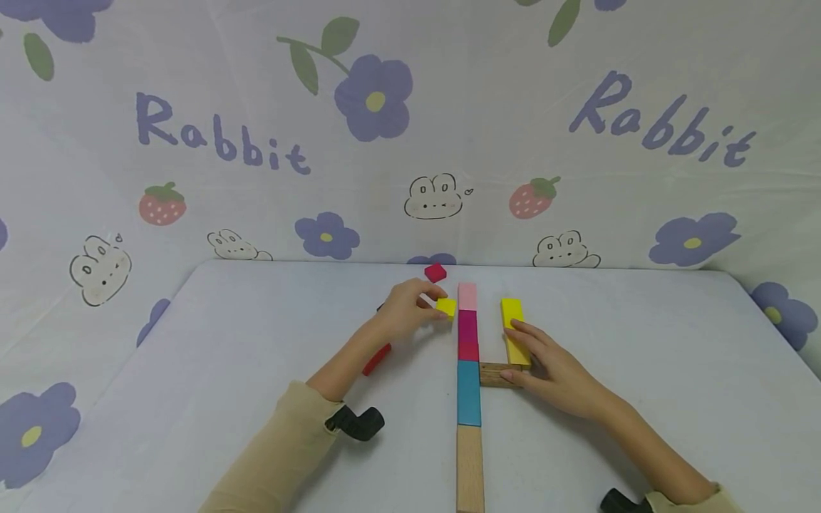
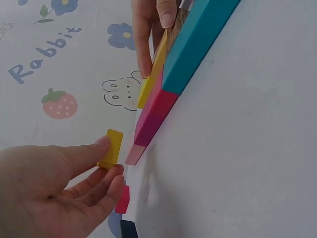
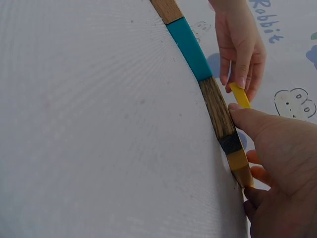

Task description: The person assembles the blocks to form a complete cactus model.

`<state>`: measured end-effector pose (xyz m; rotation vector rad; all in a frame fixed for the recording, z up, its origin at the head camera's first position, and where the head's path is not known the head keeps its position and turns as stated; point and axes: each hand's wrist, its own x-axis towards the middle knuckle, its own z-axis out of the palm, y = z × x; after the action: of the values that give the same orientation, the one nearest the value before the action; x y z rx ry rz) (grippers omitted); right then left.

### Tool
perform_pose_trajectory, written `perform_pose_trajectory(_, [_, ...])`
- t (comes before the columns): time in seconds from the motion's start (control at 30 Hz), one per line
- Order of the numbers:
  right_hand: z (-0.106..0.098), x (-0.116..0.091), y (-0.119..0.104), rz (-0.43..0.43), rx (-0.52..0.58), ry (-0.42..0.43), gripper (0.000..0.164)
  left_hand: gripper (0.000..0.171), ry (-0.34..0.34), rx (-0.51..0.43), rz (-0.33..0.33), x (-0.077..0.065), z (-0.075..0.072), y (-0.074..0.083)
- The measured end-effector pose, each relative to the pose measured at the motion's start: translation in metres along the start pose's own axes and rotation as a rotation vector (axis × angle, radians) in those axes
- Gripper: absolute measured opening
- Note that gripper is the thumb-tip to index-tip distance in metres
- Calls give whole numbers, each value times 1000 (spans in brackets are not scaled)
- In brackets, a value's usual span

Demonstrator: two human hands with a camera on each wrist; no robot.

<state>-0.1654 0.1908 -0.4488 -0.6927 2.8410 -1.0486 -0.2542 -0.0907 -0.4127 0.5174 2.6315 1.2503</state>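
Landmark: teal block (image 1: pixel 469 393), flat on the white tabletop (image 1: pixel 212 370), part of 1 straight row.
Natural wood block (image 1: pixel 470 467): near side of teal, end to end with it.
Brown wood-grain block (image 1: pixel 492 375): right of teal, butted against its side, sticking out crosswise.
Red bar (image 1: pixel 377 360): left of teal and a bit beyond, lying at a slant, well apart.
Right hand (image 1: pixel 558 370): right of teal. Fingers spread fairly wide, laid over the long yellow block; thumb on the brown one.
Long yellow block (image 1: pixel 512 311): beyond teal and to the right, parallel to the row, near end at the brown block.
Red segment (image 1: pixel 469 352), magenta block (image 1: pixel 467 327): beyond teal, in line, red touching it.
Left hand (image 1: pixel 407 313): beyond teal, to the left. Narrow pinch, thumb and fingers holding the small yellow block.
Small yellow block (image 2: pixel 113 148): beyond teal, just left of the row's far end, gap visible in left wrist view.
Pink block (image 1: pixel 467 296): far end of teal's row.
Crimson block (image 1: pixel 435 273): farthest from teal, slightly left.
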Motion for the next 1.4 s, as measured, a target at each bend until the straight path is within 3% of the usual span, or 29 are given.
perform_pose_trajectory(0.6, [-1, 0, -1, -2, 4, -6, 68, 35, 44, 71, 36, 36, -4, 11])
perform_pose_trajectory(0.97, [1, -1, 0, 12, -5, -6, 70, 37, 84, 57, 20, 59, 7, 16])
perform_pose_trajectory(1.4, [0, -1, -3, 13, -9, -2, 69, 35, 94, 42, -25, 72, 20, 18])
